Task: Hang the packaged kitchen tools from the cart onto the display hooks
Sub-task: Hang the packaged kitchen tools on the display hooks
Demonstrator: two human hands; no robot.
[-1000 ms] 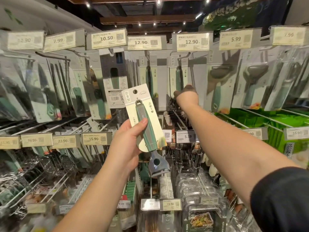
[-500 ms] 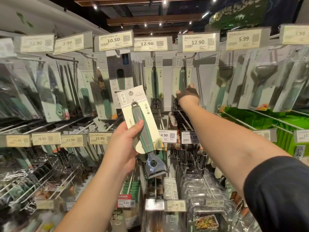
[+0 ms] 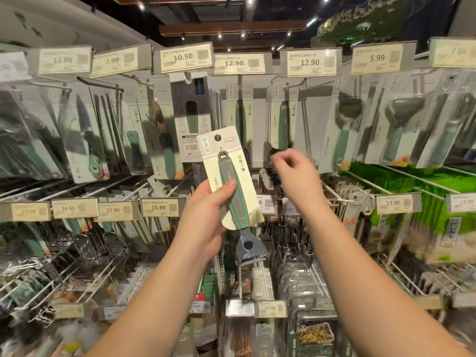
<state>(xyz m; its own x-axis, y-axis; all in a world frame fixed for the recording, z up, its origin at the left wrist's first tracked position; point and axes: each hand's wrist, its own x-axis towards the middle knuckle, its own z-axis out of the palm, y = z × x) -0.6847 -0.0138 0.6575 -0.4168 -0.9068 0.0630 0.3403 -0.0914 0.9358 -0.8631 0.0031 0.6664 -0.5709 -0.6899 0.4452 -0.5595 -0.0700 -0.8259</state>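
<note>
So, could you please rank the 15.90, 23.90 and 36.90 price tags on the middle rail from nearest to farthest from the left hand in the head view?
From the left hand:
1. 15.90 tag, just to its left.
2. 23.90 tag, further left.
3. 36.90 tag, furthest left.

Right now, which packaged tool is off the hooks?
The green-handled tool on the pale card, gripped in the left hand. Every other pack hangs on the display; the right hand holds nothing.

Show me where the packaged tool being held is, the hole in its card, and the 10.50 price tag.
packaged tool (image 3: 233, 199), head view, on its green handle.
hanging hole (image 3: 217, 137), head view, at the card's top.
10.50 price tag (image 3: 183, 57), head view, on the printed price.
</note>
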